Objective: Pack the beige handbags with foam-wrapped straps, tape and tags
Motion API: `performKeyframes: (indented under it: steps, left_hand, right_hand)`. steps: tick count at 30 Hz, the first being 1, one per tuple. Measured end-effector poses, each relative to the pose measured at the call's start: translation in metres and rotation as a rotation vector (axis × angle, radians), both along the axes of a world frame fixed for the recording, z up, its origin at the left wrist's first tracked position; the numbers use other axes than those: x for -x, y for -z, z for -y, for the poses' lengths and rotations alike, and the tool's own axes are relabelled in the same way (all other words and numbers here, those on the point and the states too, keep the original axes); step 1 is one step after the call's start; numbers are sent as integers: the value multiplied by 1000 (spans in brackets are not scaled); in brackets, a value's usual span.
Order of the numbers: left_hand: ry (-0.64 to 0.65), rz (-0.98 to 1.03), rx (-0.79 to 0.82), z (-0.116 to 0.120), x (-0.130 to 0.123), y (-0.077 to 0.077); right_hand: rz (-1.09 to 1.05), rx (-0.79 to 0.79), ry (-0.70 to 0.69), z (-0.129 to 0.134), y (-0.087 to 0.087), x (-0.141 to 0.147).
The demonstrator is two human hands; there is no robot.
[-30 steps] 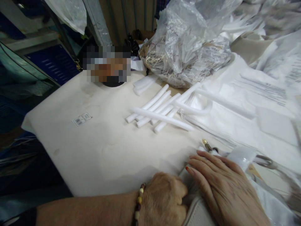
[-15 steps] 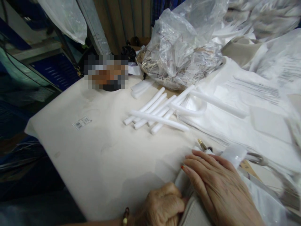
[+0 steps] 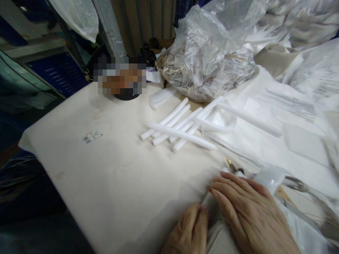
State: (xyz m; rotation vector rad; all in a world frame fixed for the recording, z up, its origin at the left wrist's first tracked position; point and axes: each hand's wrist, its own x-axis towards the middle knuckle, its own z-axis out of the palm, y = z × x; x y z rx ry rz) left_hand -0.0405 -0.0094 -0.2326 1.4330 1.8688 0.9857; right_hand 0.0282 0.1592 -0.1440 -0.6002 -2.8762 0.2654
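Observation:
At the lower edge lies a beige bag (image 3: 221,236) with a stitched rim, mostly covered by my hands. My left hand (image 3: 186,231) is closed on its left edge, thumb and forefinger pinching there. Flat across the top of the bag rests my right hand (image 3: 254,211), fingers stretched out and pointing up and left. Just past those fingertips shows a gold-tipped metal piece (image 3: 230,164). A clear plastic wrap (image 3: 270,178) and a strap with a metal ring (image 3: 293,182) lie to the right of the right hand.
Several white foam rods (image 3: 182,135) lie crossed mid-table. Behind them sits a plastic sack of tangled strings (image 3: 203,70). White printed bags (image 3: 286,102) cover the right side. A barcode label (image 3: 90,137) is on the table covering (image 3: 106,176), whose left edge drops off. A black round dish (image 3: 128,95) stands at the back.
My left hand has gone from a fist to a pinch with straighter fingers on the bag's edge. The right hand stays flat on the bag. The view has shifted slightly.

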Motion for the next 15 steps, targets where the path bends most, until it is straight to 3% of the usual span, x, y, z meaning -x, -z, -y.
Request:
performKeyframes:
  steps: [3, 6, 12, 15]
  left_hand:
    - [10, -85, -15, -14, -7, 22]
    - [-38, -17, -5, -24, -4, 23]
    - [56, 190, 124, -29, 20, -38]
    - [50, 210, 115, -31, 25, -61]
  right_hand:
    - [12, 75, 94, 2, 2, 1]
    - [56, 148, 152, 4, 0, 3]
    - [36, 204, 164, 14, -21, 7]
    - [-146, 145, 174, 24, -39, -28]
